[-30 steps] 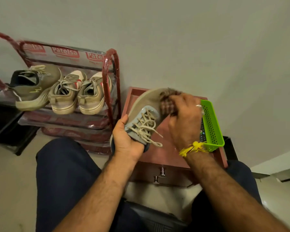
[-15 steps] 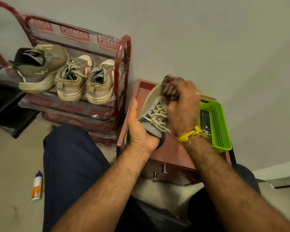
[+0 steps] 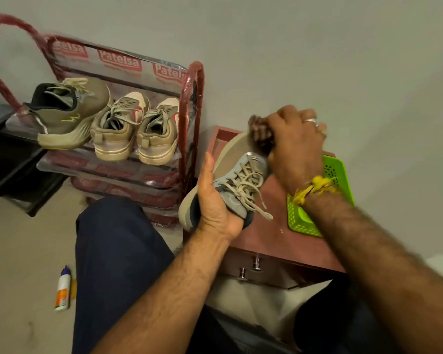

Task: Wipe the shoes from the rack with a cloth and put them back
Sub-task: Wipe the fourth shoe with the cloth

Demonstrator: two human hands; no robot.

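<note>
A grey-and-tan laced shoe [image 3: 237, 172] is held up over a small reddish cabinet, toe pointing away from me. My left hand [image 3: 215, 203] grips it at the heel and side. My right hand [image 3: 297, 141] is closed on a dark checked cloth [image 3: 260, 134] and presses it against the shoe's toe. On the red shoe rack [image 3: 189, 103] to the left, the top shelf holds an olive sneaker [image 3: 67, 113] and a pair of tan sneakers [image 3: 136, 129], heels toward me.
The reddish cabinet [image 3: 266, 231] with two metal knobs stands in front of me against the wall. A green plastic basket [image 3: 302, 218] sits on its right side under my right forearm. A small white-and-orange bottle [image 3: 63, 290] lies on the floor at left. My knees flank the cabinet.
My right hand with the cloth has shifted along the toe of the shoe toward its tip. The view has tilted down and left, bringing the floor bottle into sight.
</note>
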